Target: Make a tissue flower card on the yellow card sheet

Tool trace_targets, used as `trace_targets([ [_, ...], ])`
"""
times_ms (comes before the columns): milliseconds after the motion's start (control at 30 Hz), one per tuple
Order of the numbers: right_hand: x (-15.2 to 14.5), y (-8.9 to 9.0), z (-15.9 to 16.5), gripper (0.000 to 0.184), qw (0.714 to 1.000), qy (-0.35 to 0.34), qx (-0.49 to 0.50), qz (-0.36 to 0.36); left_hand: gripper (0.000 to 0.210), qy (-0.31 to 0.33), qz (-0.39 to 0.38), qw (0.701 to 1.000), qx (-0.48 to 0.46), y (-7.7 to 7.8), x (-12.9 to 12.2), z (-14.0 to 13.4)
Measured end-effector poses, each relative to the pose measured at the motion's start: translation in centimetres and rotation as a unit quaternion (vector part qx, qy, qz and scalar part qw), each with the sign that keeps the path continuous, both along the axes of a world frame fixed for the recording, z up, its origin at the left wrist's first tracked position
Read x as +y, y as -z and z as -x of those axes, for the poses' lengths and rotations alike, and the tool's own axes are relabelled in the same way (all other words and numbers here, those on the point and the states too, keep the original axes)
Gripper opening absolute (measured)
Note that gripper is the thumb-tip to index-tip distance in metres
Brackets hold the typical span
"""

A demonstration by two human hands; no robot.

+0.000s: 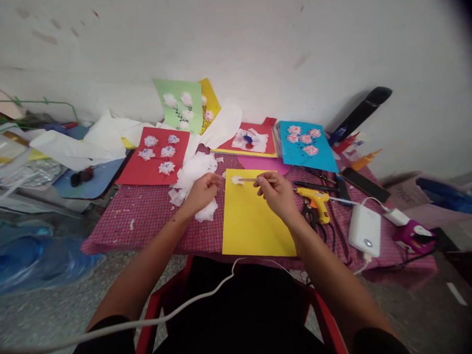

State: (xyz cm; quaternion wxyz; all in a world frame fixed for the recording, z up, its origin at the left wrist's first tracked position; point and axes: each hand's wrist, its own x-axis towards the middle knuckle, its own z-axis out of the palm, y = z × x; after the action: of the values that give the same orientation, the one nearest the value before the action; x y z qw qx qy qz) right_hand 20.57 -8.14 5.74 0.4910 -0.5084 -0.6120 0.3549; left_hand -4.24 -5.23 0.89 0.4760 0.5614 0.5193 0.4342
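My right hand (275,193) grips a thin wooden stick (248,179) between thumb and fingers. Its tip meets a small white tissue tuft (236,180) near the top left of a yellow paper sheet (257,223). Left of the sheet, my left hand (205,191) hovers by a heap of torn white tissue (192,173), its fingers loosely curved and apart, with nothing visible in them. The heap is partly hidden behind that hand and forearm.
Red (137,165), green (157,91) and blue (288,159) papers with tissue flowers stand around the back. Paint lies on a tissue piece (258,142). A yellow glue gun (317,199), scissors (310,215) and a white power bank (364,230) are at right; a white cable (187,304) crosses my lap.
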Motion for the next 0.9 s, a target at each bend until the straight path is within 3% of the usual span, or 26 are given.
trace_targets([
  [100,0.0,0.4,-0.2,0.029,1.000,0.002,-0.026,0.007,0.027,0.033,-0.068,0.990,0.118,0.4,0.2,-0.6],
  [200,-0.3,1.1,0.0,0.026,0.998,-0.004,-0.068,-0.002,0.024,0.049,-0.090,0.980,0.173,0.5,0.6,-1.4],
  [600,0.9,3.1,-0.1,0.024,0.989,-0.002,-0.145,-0.007,0.023,0.062,-0.085,0.972,0.212,-0.1,0.8,-2.4],
  [900,0.9,2.6,0.5,0.023,0.976,-0.008,-0.213,-0.039,0.026,0.065,-0.095,0.964,0.238,-0.5,0.8,-2.7],
])
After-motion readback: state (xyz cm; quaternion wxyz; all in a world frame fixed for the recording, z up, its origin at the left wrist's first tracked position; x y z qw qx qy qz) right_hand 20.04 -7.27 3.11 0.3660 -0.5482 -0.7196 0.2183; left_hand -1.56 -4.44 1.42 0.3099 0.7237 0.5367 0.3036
